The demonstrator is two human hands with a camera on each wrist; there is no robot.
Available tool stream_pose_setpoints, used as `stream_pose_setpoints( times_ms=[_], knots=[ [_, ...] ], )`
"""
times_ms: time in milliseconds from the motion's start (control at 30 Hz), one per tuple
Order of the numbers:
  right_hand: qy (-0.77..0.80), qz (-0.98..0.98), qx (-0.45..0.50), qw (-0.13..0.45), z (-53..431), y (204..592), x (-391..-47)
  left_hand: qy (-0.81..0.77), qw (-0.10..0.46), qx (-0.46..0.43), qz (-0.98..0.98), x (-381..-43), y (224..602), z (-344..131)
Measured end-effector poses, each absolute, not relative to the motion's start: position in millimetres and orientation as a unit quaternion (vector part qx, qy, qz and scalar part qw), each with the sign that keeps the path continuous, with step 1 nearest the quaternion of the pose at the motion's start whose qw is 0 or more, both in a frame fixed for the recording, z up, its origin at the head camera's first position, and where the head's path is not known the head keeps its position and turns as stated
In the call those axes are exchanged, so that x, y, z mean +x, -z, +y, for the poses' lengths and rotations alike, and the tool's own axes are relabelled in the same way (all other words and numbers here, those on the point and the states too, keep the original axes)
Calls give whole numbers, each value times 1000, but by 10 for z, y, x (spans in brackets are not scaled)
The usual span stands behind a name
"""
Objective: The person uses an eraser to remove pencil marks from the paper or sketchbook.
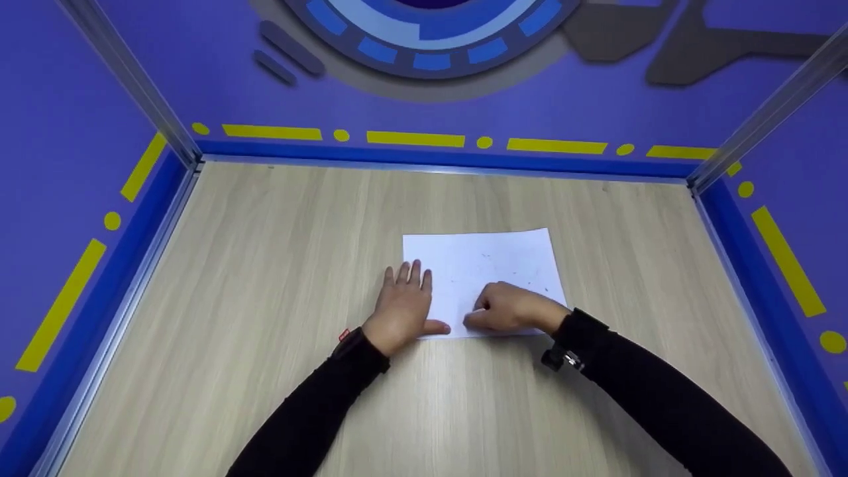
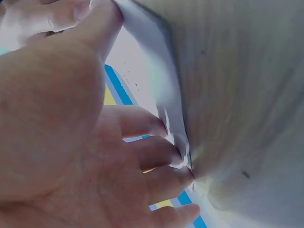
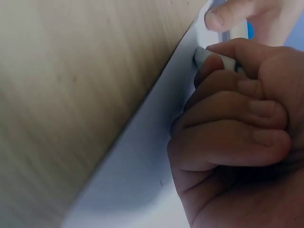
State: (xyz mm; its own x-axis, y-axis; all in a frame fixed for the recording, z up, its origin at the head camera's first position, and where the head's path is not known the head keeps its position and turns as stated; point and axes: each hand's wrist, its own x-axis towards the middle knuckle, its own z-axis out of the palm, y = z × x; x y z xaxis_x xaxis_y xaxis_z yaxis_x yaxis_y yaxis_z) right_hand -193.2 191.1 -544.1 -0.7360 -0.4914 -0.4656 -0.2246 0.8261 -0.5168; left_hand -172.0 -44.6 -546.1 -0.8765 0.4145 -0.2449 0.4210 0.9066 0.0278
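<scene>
A sheet of white paper [image 1: 457, 258] lies on the wooden table, with small dark specks over its right half. My left hand [image 1: 403, 308] is spread on its left edge, fingers pointing away from me and thumb out along the near edge. Over the near middle of the sheet, my right hand [image 1: 509, 309] has its fingers curled. In the right wrist view it pinches a small whitish eraser [image 3: 201, 55] between thumb and index finger, the end right at the paper. The fingers hide most of the eraser, and it does not show in the head view.
Bare wooden tabletop [image 1: 278, 265] surrounds the sheet. Blue panels [image 1: 397, 112] with yellow marks stand at the back and both sides, joined by metal corner posts [image 1: 142, 86]. Both forearms wear black sleeves, with dark bands at the wrists.
</scene>
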Motion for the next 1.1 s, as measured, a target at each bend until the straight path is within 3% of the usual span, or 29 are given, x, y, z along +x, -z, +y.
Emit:
stream_pose_setpoints(
  times_ms=[400, 633, 1100],
  knots=[
    [260, 925, -172, 215, 1849, 5512, -2056, 21, 126, 196, 972, -1728, 5493, -493],
    [278, 917, -143, 247, 1959, 5507, -2022, 10, 130, 208, 969, -1699, 5511, -465],
    [284, 932, -123, 190, 1580, 5409, -2421, 3, 120, 219, 968, -1729, 5442, -431]
  ],
)
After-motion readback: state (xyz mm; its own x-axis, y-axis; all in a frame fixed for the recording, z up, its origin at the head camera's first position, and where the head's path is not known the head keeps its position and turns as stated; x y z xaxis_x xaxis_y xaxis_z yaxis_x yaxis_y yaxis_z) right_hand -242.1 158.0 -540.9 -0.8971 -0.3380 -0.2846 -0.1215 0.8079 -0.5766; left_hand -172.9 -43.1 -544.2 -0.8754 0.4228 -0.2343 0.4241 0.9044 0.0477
